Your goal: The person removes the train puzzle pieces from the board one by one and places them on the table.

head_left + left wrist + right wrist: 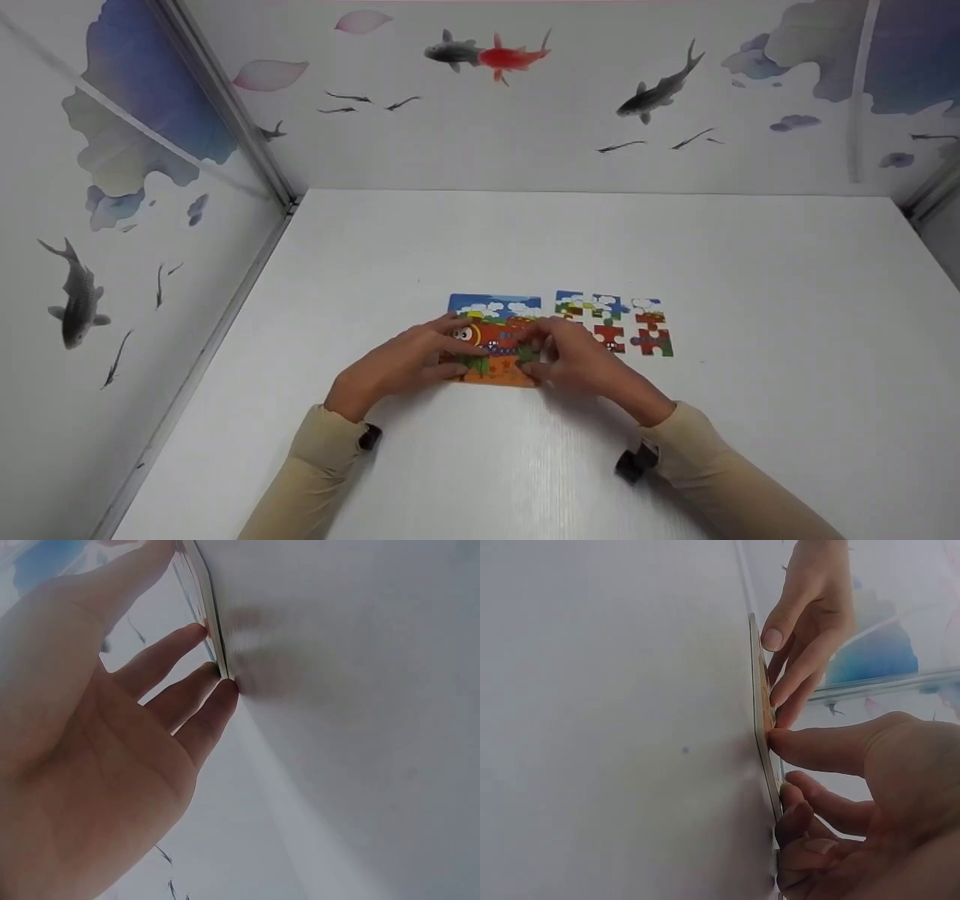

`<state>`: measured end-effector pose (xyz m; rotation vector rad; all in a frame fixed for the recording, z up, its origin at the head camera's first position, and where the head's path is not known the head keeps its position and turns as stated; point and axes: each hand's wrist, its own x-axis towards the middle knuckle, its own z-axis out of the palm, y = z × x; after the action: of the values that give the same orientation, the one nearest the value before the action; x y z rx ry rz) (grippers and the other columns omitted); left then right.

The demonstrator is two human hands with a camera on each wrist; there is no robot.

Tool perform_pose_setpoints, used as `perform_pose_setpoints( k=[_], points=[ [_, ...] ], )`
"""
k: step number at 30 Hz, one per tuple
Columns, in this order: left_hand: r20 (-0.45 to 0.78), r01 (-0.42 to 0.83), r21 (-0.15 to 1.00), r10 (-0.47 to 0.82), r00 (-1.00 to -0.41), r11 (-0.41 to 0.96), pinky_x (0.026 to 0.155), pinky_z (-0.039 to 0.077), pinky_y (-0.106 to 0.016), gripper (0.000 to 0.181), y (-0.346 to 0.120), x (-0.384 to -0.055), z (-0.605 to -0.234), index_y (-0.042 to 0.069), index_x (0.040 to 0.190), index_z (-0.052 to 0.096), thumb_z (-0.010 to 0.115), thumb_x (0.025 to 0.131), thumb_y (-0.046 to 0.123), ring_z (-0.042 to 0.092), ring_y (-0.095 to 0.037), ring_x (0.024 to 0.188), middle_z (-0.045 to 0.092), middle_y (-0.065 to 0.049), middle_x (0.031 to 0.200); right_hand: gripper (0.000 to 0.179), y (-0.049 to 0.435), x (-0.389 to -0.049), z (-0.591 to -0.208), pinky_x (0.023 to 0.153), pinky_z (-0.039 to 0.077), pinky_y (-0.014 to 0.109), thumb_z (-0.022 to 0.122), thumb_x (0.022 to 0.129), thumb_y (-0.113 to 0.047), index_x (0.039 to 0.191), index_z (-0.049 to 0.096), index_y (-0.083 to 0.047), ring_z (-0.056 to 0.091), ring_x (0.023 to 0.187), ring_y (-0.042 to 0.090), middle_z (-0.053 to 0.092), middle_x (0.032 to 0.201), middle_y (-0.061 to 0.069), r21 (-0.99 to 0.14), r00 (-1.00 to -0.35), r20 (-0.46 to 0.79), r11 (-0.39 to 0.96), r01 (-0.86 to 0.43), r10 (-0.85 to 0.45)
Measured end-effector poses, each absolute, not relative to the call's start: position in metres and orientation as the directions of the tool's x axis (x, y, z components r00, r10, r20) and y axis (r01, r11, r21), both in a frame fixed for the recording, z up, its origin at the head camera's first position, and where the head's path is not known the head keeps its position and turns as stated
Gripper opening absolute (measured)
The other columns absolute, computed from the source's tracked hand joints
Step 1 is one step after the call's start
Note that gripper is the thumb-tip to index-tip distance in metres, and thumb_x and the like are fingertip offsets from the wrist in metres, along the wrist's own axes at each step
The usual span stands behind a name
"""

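Note:
A jigsaw puzzle board lies flat on the table, with a red cartoon face, blue sky, clouds and an orange lower part. My left hand rests at its left side, index finger reaching over the picture and thumb near the lower left. In the left wrist view, several fingertips touch the board's edge. My right hand is at the right side, thumb and index fingertips apart on the board. The right wrist view shows its thumb on the board's surface and other fingers bent at the edge.
Several loose jigsaw pieces lie in rough rows right of the board, some partly behind my right hand. The white table meets a fish-painted wall at the back and another wall on the left.

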<state>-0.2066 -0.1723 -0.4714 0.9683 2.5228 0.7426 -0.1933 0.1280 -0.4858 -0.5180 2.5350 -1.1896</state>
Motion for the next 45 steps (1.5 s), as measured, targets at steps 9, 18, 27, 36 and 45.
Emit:
perform_pose_setpoints(
  k=[9,18,27,36,45],
  points=[
    [-0.129,0.521,0.576,0.700,-0.702,0.629,0.124,0.047,-0.047,0.040,-0.1711,-0.2054,-0.4705,0.034,0.142,0.073,0.077,0.103,0.028,0.040,-0.027,0.161,0.041,-0.003,0.174,0.044,0.1248,-0.1902,-0.4848,0.083,0.050,0.035,0.089,0.093,-0.028,0.130,0.074,-0.012,0.056,0.099,0.019,0.067,0.113,0.004,-0.744,-0.899,-0.104,0.633,-0.214,-0.426],
    [-0.143,0.518,0.566,0.696,-0.704,0.641,0.123,0.049,-0.047,0.042,-0.1701,-0.2052,-0.4708,0.037,0.142,0.073,0.080,0.101,0.028,0.044,-0.026,0.159,0.038,-0.002,0.176,0.046,0.1253,-0.1883,-0.4860,0.081,0.049,0.033,0.089,0.093,-0.029,0.130,0.069,-0.012,0.055,0.098,0.018,0.065,0.118,0.004,-0.742,-0.905,-0.077,0.630,-0.228,-0.418],
    [-0.158,0.521,0.550,0.694,-0.703,0.653,0.127,0.043,-0.052,0.040,-0.1701,-0.2042,-0.4698,0.039,0.141,0.073,0.078,0.102,0.031,0.029,-0.032,0.166,0.040,-0.003,0.175,0.045,0.1252,-0.1898,-0.4864,0.075,0.050,0.030,0.088,0.094,-0.025,0.131,0.067,-0.011,0.056,0.088,0.019,0.066,0.113,0.005,-0.784,-0.892,-0.072,0.578,-0.227,-0.447],
    [-0.148,0.515,0.565,0.693,-0.705,0.644,0.127,0.044,-0.050,0.036,-0.1705,-0.2026,-0.4707,0.037,0.138,0.075,0.078,0.103,0.031,0.031,-0.031,0.166,0.041,-0.003,0.175,0.039,0.1239,-0.1905,-0.4860,0.074,0.052,0.029,0.088,0.093,-0.017,0.130,0.075,-0.012,0.058,0.089,0.019,0.068,0.106,0.004,-0.767,-0.881,-0.029,0.576,-0.283,-0.472],
    [-0.142,0.528,0.564,0.705,-0.695,0.635,0.126,0.045,-0.051,0.035,-0.1713,-0.2043,-0.4719,0.035,0.138,0.076,0.077,0.103,0.031,0.028,-0.035,0.167,0.040,-0.003,0.175,0.025,0.1253,-0.1930,-0.4859,0.075,0.056,0.026,0.073,0.104,-0.010,0.128,0.076,-0.015,0.064,0.082,0.013,0.080,0.104,0.001,-0.743,-0.857,0.077,0.544,-0.390,-0.509]
  ],
)
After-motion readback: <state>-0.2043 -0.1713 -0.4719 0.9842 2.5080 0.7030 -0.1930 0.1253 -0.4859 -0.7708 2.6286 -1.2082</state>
